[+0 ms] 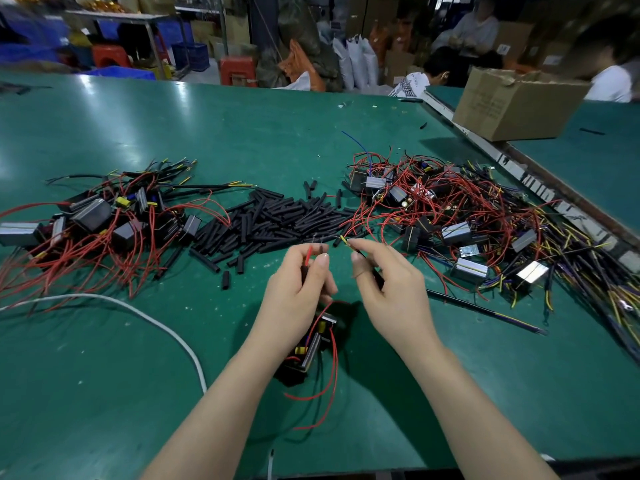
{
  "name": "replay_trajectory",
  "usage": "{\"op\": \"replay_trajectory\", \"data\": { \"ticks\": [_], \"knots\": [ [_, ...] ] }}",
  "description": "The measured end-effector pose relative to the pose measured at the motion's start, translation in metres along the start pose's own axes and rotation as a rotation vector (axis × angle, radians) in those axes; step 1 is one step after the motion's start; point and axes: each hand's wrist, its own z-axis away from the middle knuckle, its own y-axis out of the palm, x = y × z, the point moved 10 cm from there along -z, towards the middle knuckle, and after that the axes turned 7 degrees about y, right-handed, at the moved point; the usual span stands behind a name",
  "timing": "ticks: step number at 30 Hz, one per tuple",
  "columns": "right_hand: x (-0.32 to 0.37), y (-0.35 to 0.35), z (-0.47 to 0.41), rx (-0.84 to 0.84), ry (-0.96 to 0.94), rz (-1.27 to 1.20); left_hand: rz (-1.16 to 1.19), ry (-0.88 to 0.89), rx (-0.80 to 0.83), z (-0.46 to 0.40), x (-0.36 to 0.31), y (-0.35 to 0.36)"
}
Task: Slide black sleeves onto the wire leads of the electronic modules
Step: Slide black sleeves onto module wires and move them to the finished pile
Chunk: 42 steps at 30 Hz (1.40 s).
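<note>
My left hand [298, 285] pinches a red and a dark wire lead [308, 255] between thumb and fingers. My right hand [384, 289] pinches a yellow-tipped lead [347, 242] that runs down through a dark sleeve in my fingers. Between my wrists an electronic module [313, 348] hangs or lies low, with red wires [334, 372] looping from it. A heap of black sleeves [273, 221] lies on the green table [104, 375] just beyond my hands.
A pile of modules with sleeved leads [104, 216] lies at the left, a bigger tangle of modules and red wires [460, 220] at the right. A white cable [156, 322] curves across the near left. A cardboard box [512, 105] stands far right; people sit behind it.
</note>
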Motion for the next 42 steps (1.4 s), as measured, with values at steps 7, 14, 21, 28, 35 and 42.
{"op": "replay_trajectory", "data": {
  "ticks": [7, 14, 21, 28, 35, 42],
  "knots": [
    [0.005, -0.002, 0.002, -0.007, -0.041, 0.004, 0.026, 0.011, 0.021, 0.002, -0.003, 0.001],
    [0.004, 0.003, 0.003, 0.016, -0.056, 0.021, -0.024, 0.057, 0.017, 0.003, -0.014, 0.002],
    [0.009, 0.004, 0.005, 0.014, -0.121, -0.007, -0.03, 0.052, 0.022, 0.003, -0.017, 0.003],
    [0.016, 0.01, 0.008, 0.073, -0.173, -0.004, -0.033, -0.005, -0.021, 0.002, -0.012, 0.0],
    [0.018, 0.008, 0.008, 0.069, -0.178, 0.01, 0.167, -0.106, -0.121, 0.002, -0.01, -0.01],
    [0.011, 0.002, 0.003, 0.033, -0.106, -0.015, 0.15, -0.169, -0.035, 0.005, -0.008, 0.0]
  ]
}}
